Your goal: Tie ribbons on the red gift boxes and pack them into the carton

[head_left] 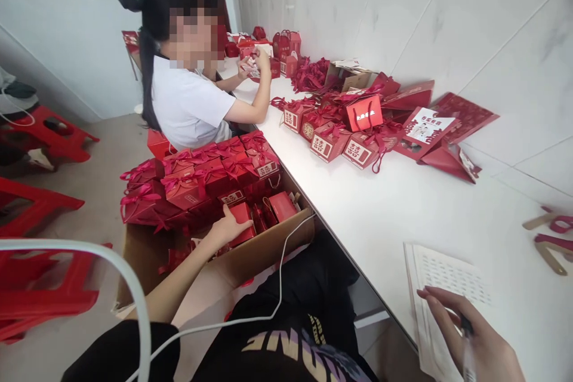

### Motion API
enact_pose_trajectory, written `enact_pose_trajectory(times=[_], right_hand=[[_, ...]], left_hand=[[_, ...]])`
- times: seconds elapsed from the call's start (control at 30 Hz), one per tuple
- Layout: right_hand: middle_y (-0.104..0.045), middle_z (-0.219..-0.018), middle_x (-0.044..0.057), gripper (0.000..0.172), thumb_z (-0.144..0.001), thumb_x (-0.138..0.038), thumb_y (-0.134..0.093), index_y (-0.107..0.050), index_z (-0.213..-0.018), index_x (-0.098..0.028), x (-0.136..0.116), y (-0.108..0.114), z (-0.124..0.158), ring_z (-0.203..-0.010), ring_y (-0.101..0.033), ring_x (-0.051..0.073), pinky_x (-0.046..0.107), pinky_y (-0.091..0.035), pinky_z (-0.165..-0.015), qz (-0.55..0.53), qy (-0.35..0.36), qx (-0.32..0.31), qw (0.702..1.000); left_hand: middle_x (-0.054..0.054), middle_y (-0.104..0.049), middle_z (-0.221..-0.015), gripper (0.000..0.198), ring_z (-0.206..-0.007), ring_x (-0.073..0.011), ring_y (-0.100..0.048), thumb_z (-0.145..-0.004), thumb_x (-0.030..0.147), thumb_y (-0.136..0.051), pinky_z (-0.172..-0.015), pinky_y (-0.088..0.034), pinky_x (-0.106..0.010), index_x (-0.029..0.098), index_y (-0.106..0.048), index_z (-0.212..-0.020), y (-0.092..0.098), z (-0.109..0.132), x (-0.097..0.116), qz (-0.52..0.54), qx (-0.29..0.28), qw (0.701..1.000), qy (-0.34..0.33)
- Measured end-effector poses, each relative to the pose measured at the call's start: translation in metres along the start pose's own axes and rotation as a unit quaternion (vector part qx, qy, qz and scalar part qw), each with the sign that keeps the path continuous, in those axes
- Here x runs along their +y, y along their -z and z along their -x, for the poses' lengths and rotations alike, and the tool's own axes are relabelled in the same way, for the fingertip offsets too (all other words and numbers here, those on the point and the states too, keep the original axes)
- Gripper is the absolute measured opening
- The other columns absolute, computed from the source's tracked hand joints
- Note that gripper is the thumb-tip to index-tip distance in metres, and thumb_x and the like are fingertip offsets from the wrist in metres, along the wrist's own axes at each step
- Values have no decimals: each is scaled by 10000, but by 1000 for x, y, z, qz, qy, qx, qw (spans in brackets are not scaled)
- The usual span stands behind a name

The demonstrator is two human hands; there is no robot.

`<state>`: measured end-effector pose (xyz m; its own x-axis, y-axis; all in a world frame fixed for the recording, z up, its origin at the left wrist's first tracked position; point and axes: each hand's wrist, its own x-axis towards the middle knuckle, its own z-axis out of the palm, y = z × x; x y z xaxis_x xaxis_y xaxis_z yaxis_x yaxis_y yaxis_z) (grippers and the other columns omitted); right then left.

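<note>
Gripping a red box (242, 218), left fingers (233, 222) wrap it; right fingers (441, 304) hold a pen (465, 340).

囍 on red gift boxes (323, 144), "ONE" on black shirt (286, 340)
</note>
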<state>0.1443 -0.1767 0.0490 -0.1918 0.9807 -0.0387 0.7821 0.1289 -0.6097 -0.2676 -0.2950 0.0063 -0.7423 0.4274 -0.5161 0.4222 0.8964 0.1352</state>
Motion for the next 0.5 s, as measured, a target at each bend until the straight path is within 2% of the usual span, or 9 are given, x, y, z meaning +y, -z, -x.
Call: enact_pose_trajectory(times=[0.07,0.13,0.23,0.3,0.37,0.43,0.5], right_hand=[[-684,-979,24,432,-774,-649,-443,-593,-910,-268,-4,-1,8,-884,-659,247,274,-511,-649,-10,-2,10,1000],[-684,-968,29,423,-792,-638,-427,-582,-915,-265,-2,-1,14,-874,-656,249,280,-503,-647,-9,-9,18,1000],[-691,-949,24,431,-782,-650,-434,-593,-901,-268,9,0,18,-841,-666,245,277,-515,-635,-2,-25,24,999],[-698,-925,26,460,-745,-678,-454,-614,-874,-267,20,2,16,-803,-676,249,275,-528,-596,2,-29,22,999],[-705,-894,30,488,-702,-703,-474,-632,-847,-264,30,4,12,-761,-685,257,278,-541,-553,9,-25,11,1000],[-709,-888,34,494,-684,-706,-491,-642,-842,-263,37,6,7,-755,-689,265,278,-552,-529,17,-20,-8,1000],[-710,-899,33,481,-691,-696,-504,-647,-853,-267,43,7,3,-777,-692,269,270,-559,-511,23,-18,-33,999]], left_hand=[[-289,-588,-1181,850,-1132,-346,-569,-796,593,-445,-902,-436,-361,-23,-262,-1351,-5,-10,10,-12,-18,1000,-11],[-316,-579,-1173,864,-1084,-359,-597,-802,595,-433,-889,-443,-372,-57,-256,-1342,-6,-16,18,-22,-30,999,-18],[-340,-611,-1078,879,-851,-352,-682,-802,586,-435,-812,-479,-386,-100,-254,-1321,-6,-20,25,-31,-58,998,-25],[-314,-653,-979,846,-704,-322,-694,-823,570,-394,-723,-506,-380,-95,-250,-1326,-3,-22,24,-29,-82,996,-33],[-276,-679,-903,773,-643,-301,-690,-855,524,-325,-634,-517,-367,-67,-248,-1347,2,-26,19,-26,-108,993,-49],[-247,-679,-948,722,-708,-296,-694,-843,470,-351,-630,-523,-363,-2,-256,-1382,9,-32,10,-28,-125,989,-76],[-232,-624,-1132,787,-940,-318,-659,-744,446,-515,-770,-513,-376,78,-288,-1401,16,-39,-1,-40,-123,985,-116]])
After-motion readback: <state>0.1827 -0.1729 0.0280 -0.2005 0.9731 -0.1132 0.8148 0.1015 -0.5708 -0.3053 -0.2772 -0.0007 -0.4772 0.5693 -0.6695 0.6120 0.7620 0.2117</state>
